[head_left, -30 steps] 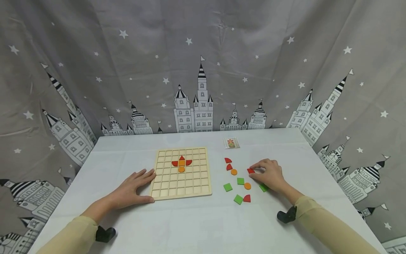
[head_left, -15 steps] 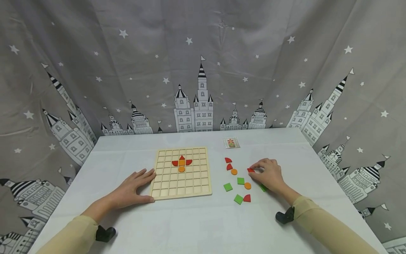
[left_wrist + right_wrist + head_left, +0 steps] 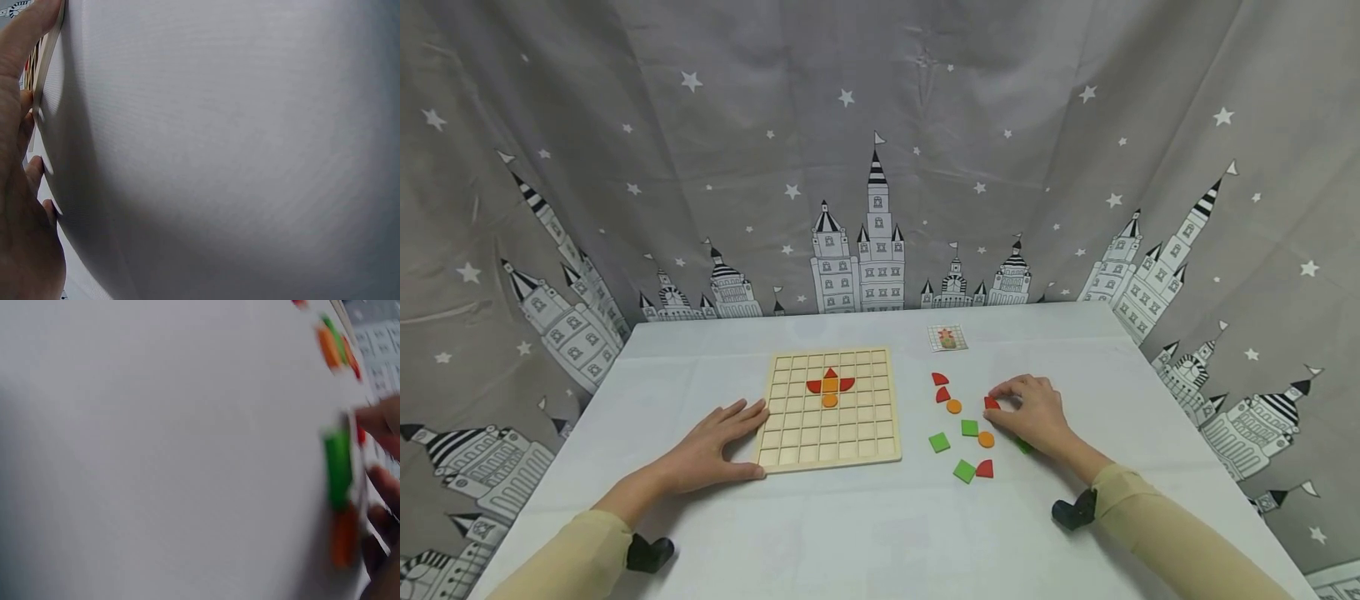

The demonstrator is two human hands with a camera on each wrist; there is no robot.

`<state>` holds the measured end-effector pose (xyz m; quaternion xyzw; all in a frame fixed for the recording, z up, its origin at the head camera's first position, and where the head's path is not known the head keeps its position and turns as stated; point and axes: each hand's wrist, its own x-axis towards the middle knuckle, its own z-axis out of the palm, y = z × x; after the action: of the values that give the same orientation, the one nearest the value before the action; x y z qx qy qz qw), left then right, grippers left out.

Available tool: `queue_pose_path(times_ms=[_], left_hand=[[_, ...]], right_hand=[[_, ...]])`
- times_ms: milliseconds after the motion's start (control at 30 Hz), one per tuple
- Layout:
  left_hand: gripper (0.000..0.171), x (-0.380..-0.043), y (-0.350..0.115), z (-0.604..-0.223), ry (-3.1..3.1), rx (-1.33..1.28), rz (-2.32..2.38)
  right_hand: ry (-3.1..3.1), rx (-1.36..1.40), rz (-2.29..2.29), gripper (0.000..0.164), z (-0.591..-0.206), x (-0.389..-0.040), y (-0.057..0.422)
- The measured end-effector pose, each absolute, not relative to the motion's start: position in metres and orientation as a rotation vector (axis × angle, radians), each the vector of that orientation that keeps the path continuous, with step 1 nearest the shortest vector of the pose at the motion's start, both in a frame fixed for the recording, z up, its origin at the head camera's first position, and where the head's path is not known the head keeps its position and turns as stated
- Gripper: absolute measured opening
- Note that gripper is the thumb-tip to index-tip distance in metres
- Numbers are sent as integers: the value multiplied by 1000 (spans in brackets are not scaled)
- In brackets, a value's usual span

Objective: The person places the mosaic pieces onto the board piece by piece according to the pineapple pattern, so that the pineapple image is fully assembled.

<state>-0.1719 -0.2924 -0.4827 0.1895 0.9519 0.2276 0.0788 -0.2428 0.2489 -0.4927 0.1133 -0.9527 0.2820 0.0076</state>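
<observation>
Since a second ago, the red piece (image 3: pixel 991 402) at my right fingertips has turned a little and now shows a rounded edge, and my right hand (image 3: pixel 1036 414) has edged slightly left; my left hand has stayed put. I pinch that red piece between thumb and finger over the right part of the table (image 3: pixel 880 533); whether it is lifted I cannot tell. A green piece (image 3: pixel 1024 446) shows partly under that hand. My hands are well apart: the left hand (image 3: pixel 707 454) lies with fingers spread, fingertips and thumb touching the left edge of the wooden grid board (image 3: pixel 861 427). Near the board's far side sit a red triangle (image 3: pixel 830 373), an orange square (image 3: pixel 830 385) below it with a red piece on either side, and an orange disc (image 3: pixel 830 401) nearest me. Between board and right hand are scattered red quarter-rounds (image 3: pixel 985 469), orange discs (image 3: pixel 986 439) and green squares (image 3: pixel 939 442). Beyond them lies a small patterned card (image 3: pixel 947 337), and behind the table hangs a grey curtain (image 3: pixel 880 75) printed with castles and stars.
</observation>
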Motion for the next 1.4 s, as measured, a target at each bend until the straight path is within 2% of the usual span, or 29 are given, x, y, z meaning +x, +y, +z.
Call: queue_pose_path(times_ms=[167,500,867,1200,1400], left_hand=[[102,-173,-293,-482,2869,593,690],[105,-174,-292,-485,2855,545,675],[104,-172,-293,-485,2857,577,687],[102,-172,-291,-483,2864,586,692],[102,-172,-292,-483,2864,592,688]], right_hand=[[-3109,555,940,40,-484,-259,263],[-3200,647,1085,27,-476,-274,271],[-3125,634,1091,32,-485,-272,271],[-3148,543,1017,27,-484,-268,274],[-3064,489,912,29,-491,-259,272]])
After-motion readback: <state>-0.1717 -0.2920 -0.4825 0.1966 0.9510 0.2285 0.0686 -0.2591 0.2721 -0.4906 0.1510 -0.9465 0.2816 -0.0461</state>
